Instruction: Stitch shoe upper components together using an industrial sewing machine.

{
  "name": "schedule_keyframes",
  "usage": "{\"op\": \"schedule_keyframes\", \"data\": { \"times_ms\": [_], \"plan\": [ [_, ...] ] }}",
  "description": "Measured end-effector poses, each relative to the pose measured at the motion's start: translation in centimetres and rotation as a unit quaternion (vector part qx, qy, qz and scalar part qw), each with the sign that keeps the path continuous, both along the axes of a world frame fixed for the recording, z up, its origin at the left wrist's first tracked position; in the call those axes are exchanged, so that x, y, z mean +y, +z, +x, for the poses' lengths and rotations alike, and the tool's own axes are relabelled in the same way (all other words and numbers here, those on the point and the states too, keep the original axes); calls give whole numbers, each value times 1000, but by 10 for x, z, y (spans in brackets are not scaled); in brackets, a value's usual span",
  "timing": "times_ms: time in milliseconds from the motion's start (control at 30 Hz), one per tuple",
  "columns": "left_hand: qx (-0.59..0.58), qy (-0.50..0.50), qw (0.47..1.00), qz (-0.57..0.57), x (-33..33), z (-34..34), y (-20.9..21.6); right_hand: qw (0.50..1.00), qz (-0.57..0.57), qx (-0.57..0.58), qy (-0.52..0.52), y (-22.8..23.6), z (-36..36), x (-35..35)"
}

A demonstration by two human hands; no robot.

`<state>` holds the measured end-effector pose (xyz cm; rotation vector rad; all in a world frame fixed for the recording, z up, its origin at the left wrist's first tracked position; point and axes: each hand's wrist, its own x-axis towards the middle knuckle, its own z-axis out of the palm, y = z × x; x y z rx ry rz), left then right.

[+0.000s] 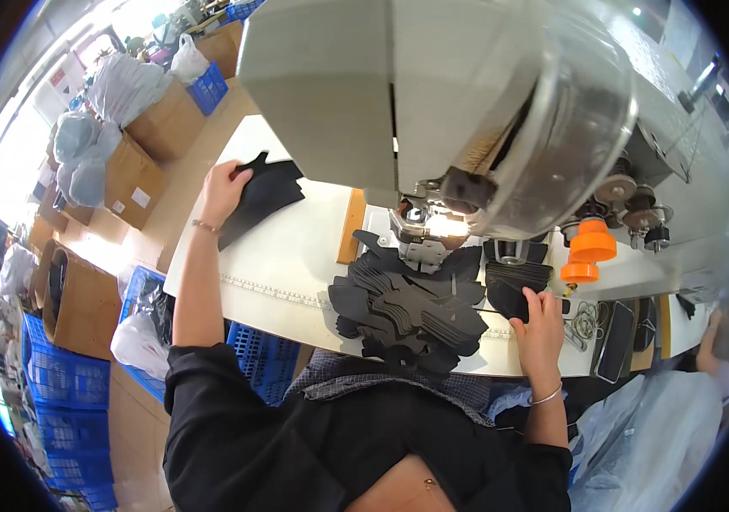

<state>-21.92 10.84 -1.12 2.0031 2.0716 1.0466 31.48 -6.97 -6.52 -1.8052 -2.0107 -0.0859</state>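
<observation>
My left hand (224,192) is at the far left of the white table, its fingers closed on the edge of a black cut piece (269,200) that lies flat there. On the right, my right hand (542,331) pinches the edge of another black cut piece (506,299), at the near side of a small stack of black pieces (521,275). Between the hands, a large overlapping pile of black cut pieces (407,311) lies at the table's front edge, just below the needle area (422,253) of a grey sewing machine (322,102).
A measuring tape strip (275,293) runs along the white table (296,256). Orange knobs (593,241) hang under the machine at right. A phone (614,341) lies beyond my right hand. Blue crates (66,367) and cardboard boxes (83,294) stand left. Another person's arm (710,341) shows far right.
</observation>
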Motion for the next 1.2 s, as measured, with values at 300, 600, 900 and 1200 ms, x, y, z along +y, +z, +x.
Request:
{"op": "schedule_keyframes", "data": {
  "times_ms": [300,600,900,1200],
  "plan": [
    [210,124,964,108,-34,17,-39,998,42,-55,-1,-2,-10,8],
    [166,-400,899,64,-60,165,-10,997,19,57,57,0,-3,22],
    [251,-346,896,123,-53,164,-15,933,-56,231,271,81,-44,50],
    [150,-313,850,396,-105,220,54,947,12,166,275,95,-66,81]
  ]
}}
